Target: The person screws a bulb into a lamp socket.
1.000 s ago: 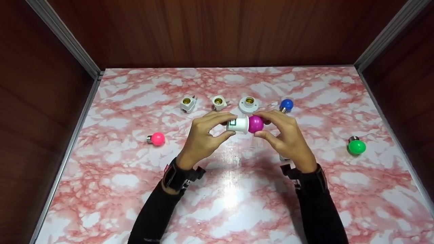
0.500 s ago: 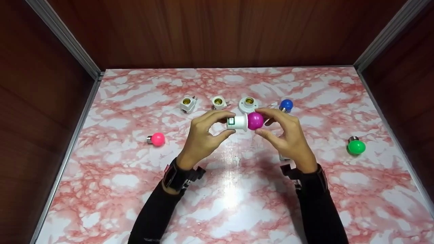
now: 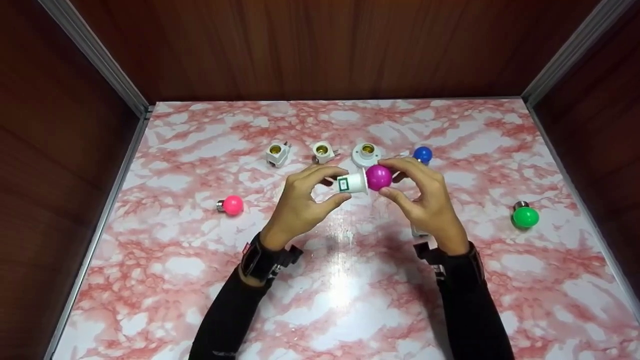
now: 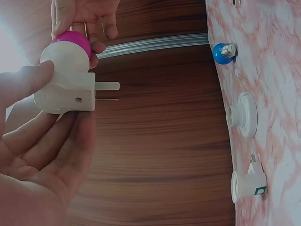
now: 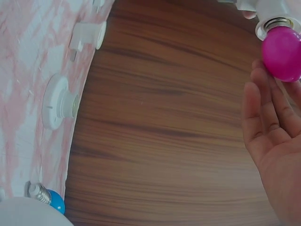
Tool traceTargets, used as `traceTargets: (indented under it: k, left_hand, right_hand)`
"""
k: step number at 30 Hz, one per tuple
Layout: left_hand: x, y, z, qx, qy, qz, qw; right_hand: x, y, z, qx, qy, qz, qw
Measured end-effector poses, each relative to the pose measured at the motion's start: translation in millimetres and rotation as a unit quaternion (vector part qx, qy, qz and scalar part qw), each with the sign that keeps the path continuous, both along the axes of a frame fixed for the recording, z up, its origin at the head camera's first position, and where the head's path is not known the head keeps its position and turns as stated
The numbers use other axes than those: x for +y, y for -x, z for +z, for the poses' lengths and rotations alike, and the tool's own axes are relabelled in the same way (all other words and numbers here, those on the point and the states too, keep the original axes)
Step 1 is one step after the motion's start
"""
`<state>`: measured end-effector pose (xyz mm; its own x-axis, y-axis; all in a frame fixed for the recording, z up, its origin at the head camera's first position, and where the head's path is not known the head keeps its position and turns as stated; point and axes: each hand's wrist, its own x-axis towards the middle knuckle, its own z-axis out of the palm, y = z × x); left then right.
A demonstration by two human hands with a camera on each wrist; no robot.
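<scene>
My left hand [image 3: 300,202] holds a white plug-in lamp socket [image 3: 352,183] between thumb and fingers. Two flat metal prongs [image 4: 108,86] stick out of its side in the left wrist view. My right hand [image 3: 425,200] pinches a magenta light bulb [image 3: 379,178] between thumb and fingertips. The bulb's base sits in the socket's mouth; in the right wrist view some metal thread [image 5: 278,22] shows between bulb and rim. Both things are held together above the table, roughly level, with the bulb on the right.
Two plug-in sockets, one boxy [image 3: 276,154] and one rounder [image 3: 324,152], stand at the back beside a round-based socket [image 3: 366,155]. A blue bulb [image 3: 423,154], pink bulb [image 3: 233,205] and green bulb [image 3: 526,217] lie around. My right wrist partly hides a white object [image 3: 419,232].
The socket has turned a little, so its green-framed label faces up more. My right thumb and fingers have shifted slightly on the bulb. Things on the table have not moved.
</scene>
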<state>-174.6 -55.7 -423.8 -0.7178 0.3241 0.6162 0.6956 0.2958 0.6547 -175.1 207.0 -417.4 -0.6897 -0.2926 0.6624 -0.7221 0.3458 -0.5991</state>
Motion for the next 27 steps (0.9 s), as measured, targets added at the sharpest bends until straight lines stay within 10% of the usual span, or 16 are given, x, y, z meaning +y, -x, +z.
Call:
traceTargets:
  k: [27]
  left_hand:
    - [14.3,8.8,-27.0,-0.147,0.065,-0.091,0.9827]
  right_hand:
    - [4,2.5,0.1,0.000,-0.105,0.079,0.9913]
